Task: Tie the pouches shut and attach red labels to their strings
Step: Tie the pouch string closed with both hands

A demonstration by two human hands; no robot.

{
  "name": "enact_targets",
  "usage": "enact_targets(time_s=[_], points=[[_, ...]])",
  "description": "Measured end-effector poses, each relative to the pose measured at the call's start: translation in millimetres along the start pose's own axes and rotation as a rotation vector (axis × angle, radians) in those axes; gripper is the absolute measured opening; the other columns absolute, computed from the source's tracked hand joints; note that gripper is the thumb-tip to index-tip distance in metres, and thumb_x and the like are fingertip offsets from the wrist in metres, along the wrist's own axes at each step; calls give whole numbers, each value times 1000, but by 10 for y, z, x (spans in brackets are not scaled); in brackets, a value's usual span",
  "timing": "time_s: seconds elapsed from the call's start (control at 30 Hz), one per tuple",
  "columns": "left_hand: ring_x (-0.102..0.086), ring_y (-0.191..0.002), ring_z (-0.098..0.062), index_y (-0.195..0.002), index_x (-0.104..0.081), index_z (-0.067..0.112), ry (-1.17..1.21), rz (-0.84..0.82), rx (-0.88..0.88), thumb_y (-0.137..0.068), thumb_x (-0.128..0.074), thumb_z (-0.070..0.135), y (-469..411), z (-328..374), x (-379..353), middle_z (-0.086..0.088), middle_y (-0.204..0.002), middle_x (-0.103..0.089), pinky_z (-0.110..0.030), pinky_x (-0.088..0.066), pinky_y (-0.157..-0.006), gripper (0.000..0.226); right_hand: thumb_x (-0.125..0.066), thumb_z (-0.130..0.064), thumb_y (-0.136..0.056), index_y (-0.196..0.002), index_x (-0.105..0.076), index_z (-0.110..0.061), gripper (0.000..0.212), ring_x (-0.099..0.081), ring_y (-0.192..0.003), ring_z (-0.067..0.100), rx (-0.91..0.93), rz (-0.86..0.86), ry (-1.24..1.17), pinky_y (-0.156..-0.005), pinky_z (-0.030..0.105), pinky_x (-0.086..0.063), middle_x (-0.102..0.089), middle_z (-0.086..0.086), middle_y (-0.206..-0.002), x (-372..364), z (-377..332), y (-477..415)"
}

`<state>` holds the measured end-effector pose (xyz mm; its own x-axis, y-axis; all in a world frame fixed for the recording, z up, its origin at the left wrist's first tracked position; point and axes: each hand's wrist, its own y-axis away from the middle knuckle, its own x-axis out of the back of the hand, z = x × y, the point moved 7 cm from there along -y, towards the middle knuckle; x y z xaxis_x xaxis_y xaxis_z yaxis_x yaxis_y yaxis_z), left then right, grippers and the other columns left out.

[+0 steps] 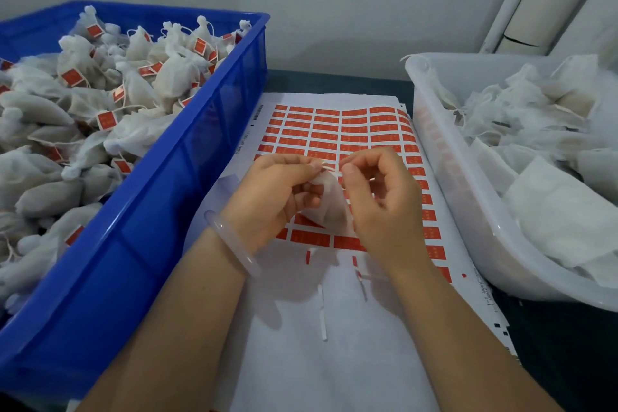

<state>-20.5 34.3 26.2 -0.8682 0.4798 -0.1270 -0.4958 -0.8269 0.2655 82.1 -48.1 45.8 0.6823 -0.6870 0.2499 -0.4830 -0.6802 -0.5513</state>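
Pouch [329, 202] hung just above the label sheet [334, 130] — I watched left hand [274, 194] pinch its neck, right hand [381, 197] pinch the string [331, 171] beside it.

Wears a smooth, rounded bangle [233, 243], translucent and milky pale with a faint lilac cast, at the wrist of the left hand [271, 199]; shows both forearms bare.

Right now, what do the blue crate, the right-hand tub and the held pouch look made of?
Blue crate: rigid moulded plastic, glossy, highlights on its ribbed wall. Tub: translucent whitish plastic, red labels showing faintly through its wall. Pouch: thin white fabric, likely non-woven or gauze, matte and crumpling softly; weave unclear.
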Motion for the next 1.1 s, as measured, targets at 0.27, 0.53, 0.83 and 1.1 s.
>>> enact_targets(time_s=[0.27,0.53,0.83,1.1], points=[[-61,-51,-8,-93,-63,0,-12,-50,-57,-88,-55,4,0,17,-25,-7,-72,-60,-15,-49,-47,11,-64,-26,-85,-91,-56,-26,10,-56,-82,1,47,-110,91,-68,4,-45,-54,-21,-87,-89,-3,-11],[-63,-53,-9,-91,-66,4,14,-23,-60,-87,-59,6,-32,11,16,-3,-66,-64,-16,-50,-48,9,-64,-32,-84,-100,-59,-29,16,-58,-87,0,27,-97,40,-70,5,-46,-59,-19,-95,-65,-10,-12],[-69,-65,-11,-88,-67,15,-105,-152,-120,-80,-65,5,15,39,-76,5,-69,-71,-16,-52,-54,13,-61,-27,-88,-85,-53,-45,19,-56,-88,-13,-45,-23,14,-70,-1,-42,-56,-32,-86,-5,39,-16],[-67,-66,-6,-80,-65,27,-385,-36,-370,-77,-71,23,28,141,-50,13,-71,-68,-11,-49,-53,8,-56,-27,-91,-83,-52,-39,16,-57,-89,-9,-129,-22,-52,-66,1,-44,-58,-27,-84,-18,118,-25]])
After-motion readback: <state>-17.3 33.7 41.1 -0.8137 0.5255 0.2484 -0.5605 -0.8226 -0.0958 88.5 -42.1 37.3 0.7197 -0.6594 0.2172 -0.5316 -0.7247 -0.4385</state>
